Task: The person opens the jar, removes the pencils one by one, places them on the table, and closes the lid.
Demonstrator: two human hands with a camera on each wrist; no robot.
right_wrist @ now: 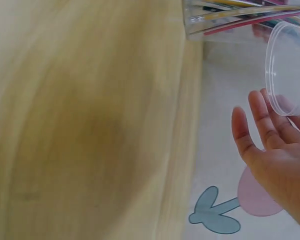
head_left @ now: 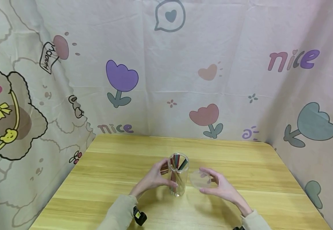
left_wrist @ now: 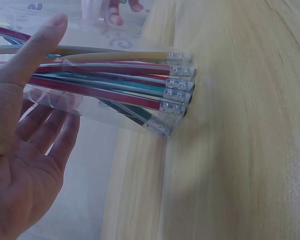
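A tall clear jar stands upright on the wooden table, its round top uncovered. Inside lean several pencils in red, yellow and green, their metal eraser ends at the jar's bottom in the left wrist view. My left hand holds the jar from its left side, thumb in front and fingers behind. To the right of the jar, my right hand grips a round transparent lid by its edge. The lid is tilted, raised off the table and apart from the jar.
The light wooden table reaches back to a pale printed cloth with flowers, hearts and words. More cloth hangs along the left and right sides. A black wrist device sits at the left sleeve.
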